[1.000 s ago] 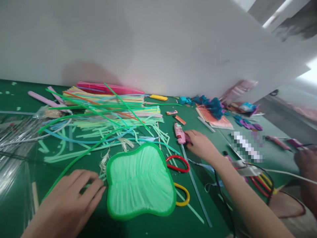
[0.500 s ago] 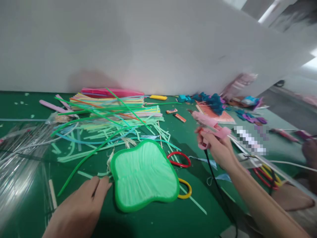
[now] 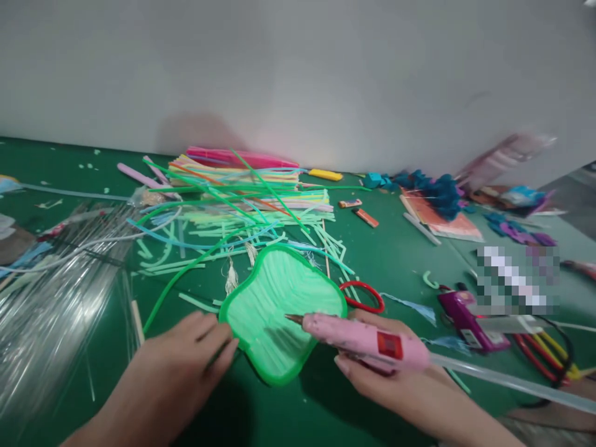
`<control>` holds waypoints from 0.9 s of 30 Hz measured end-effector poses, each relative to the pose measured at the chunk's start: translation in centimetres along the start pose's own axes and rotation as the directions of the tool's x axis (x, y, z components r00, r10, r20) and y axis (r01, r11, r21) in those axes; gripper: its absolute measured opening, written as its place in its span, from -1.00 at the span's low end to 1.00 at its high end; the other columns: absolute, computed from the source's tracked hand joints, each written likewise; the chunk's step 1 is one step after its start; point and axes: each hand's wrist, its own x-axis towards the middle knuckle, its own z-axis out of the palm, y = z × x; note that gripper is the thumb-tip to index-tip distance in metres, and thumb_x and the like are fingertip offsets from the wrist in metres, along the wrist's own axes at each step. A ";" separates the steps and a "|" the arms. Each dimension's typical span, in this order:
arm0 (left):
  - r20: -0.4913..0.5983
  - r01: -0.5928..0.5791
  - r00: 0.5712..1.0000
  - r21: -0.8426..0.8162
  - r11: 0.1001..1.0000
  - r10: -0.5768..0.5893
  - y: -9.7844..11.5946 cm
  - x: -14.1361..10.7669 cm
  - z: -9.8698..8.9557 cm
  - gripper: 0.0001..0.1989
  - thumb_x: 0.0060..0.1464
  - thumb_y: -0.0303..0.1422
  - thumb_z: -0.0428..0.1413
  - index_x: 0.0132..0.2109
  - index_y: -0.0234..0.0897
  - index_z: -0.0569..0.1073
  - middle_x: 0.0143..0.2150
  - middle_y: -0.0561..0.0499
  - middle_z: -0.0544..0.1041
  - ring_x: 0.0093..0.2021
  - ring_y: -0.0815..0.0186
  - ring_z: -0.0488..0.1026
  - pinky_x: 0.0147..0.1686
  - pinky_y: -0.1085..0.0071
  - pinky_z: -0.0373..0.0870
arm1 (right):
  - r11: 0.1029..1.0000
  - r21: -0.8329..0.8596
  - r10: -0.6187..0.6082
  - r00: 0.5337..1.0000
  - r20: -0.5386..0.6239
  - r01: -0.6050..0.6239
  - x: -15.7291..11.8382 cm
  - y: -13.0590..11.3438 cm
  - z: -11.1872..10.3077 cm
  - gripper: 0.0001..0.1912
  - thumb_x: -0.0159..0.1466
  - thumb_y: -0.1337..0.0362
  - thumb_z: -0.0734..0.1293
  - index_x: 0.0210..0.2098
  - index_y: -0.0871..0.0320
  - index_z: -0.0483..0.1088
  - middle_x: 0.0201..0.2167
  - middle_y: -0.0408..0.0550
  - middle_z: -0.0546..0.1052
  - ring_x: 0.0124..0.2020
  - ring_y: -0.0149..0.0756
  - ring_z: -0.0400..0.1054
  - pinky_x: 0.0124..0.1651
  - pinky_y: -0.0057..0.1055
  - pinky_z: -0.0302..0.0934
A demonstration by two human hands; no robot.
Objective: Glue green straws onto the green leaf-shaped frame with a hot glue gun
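A light green, ribbed leaf-shaped piece with a darker green rim lies over the green table. My left hand pinches its left edge between thumb and fingers. My right hand is wrapped round a pink glue gun, with a clear glue stick sticking out of its back. The gun's metal tip points left over the middle of the green piece; whether it touches is not clear.
Behind lie bundled coloured strips, two tassels and a yellow cutter. Clear thin rods spread at left. A red ring, orange lighter, purple box and teal fuzzy pieces are to the right.
My right hand has brought the glue gun left and down over the green piece. The green piece has turned in my left hand. The view has shifted, and the yellow ring no longer shows.
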 end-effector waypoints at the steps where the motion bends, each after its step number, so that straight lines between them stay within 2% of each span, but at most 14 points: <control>1: -0.066 -0.036 0.997 -0.020 0.999 0.035 -0.6 0.5 -0.1 -0.75 0.44 -0.29 0.04 -0.19 -0.12 0.58 -0.24 0.07 0.59 -0.21 0.29 0.57 -0.20 0.36 0.43 | 0.999 -0.015 0.035 0.999 0.019 -0.035 -0.1 -0.2 0.6 -0.89 0.20 0.21 0.38 -0.45 0.03 0.50 -0.55 -0.17 0.53 -0.60 -0.29 0.40 -0.62 -0.42 0.25; 4: -0.163 -0.146 0.978 -0.105 0.984 0.128 -2.6 1.3 0.4 -0.83 0.42 -0.30 0.12 -0.07 -0.06 0.63 0.00 0.01 0.63 0.05 0.21 0.53 0.09 0.28 0.43 | 0.993 -0.025 0.121 0.985 0.124 -0.119 -0.6 -0.8 1.9 -0.82 0.19 0.22 0.35 -0.52 0.03 0.32 -0.59 -0.22 0.41 -0.62 -0.36 0.29 -0.60 -0.44 0.13; 9: -0.137 -0.201 0.975 -0.215 0.956 0.175 -4.0 0.5 2.0 -0.85 0.42 -0.32 0.15 -0.08 -0.02 0.63 0.13 0.02 0.61 0.26 0.19 0.46 0.23 0.25 0.37 | 0.988 0.011 0.152 0.981 0.123 -0.154 -1.0 -1.6 3.2 -0.78 0.12 0.32 0.38 -0.52 0.05 0.22 -0.57 -0.27 0.38 -0.57 -0.42 0.23 -0.54 -0.48 0.05; 16: -0.104 -0.154 0.985 -0.207 0.966 0.135 -3.7 -0.2 2.2 -0.80 0.45 -0.27 0.09 -0.02 0.06 0.63 0.22 0.06 0.57 0.32 0.18 0.42 0.26 0.19 0.32 | 0.995 -0.039 0.099 0.985 0.140 -0.095 -1.1 -1.3 3.9 -0.80 0.04 0.43 0.34 -0.49 0.05 0.22 -0.56 -0.30 0.36 -0.55 -0.45 0.20 -0.49 -0.49 0.04; 20: -0.111 -0.151 0.985 -0.187 0.971 0.132 -3.6 -0.1 2.0 -0.80 0.44 -0.28 0.10 -0.04 0.06 0.64 0.24 0.04 0.56 0.31 0.16 0.44 0.24 0.15 0.36 | 0.998 -0.028 0.060 0.991 0.119 -0.057 -1.1 -0.7 4.6 -0.77 0.00 0.44 0.33 -0.48 0.05 0.19 -0.56 -0.32 0.35 -0.55 -0.46 0.17 -0.49 -0.49 0.00; 27: -0.113 -0.158 0.984 -0.176 0.972 0.139 -3.4 0.1 1.7 -0.79 0.41 -0.29 0.10 -0.04 0.03 0.66 0.23 0.01 0.58 0.28 0.10 0.49 0.20 0.11 0.45 | 0.991 -0.094 0.111 0.982 0.151 -0.098 -0.2 -1.8 4.4 -0.77 0.00 0.44 0.34 -0.50 0.05 0.18 -0.58 -0.32 0.33 -0.57 -0.45 0.18 -0.49 -0.48 0.01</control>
